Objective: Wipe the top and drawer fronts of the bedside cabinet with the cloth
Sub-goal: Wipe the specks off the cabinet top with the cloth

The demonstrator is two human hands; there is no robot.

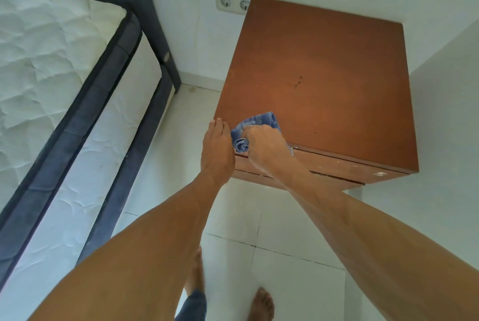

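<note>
A mattress point(44, 67) with white quilting and a dark blue border filled the left side, lying on a bed base point(85, 178) of the same white and blue, with a dark headboard point(145, 10) rising against the white wall point(186, 23). No writing or label could be read anywhere on them. Right of the headboard, a white double socket point(233, 2) sat on the wall, its right edge hidden behind the back corner of the cabinet point(318, 82). The cabinet was brown, its top bare apart from a few small dark spots near the middle, and it stood on a white tiled floor point(285, 263). The left hand point(217, 147) lay flat against the cabinet's near left corner, fingers straight and together, holding nothing. Just beside it, the right hand point(263, 146) was closed around a bunched blue cloth point(255, 127), which rested on the top at the near left corner, one end rolled at the front edge and the rest spread a little way inward. Below the front edge, the drawer fronts point(337, 165) showed pale scuffs and specks; both were closed, so their contents could not be seen. Two bare feet point(261, 302) stood on the tiles at the bottom.
</note>
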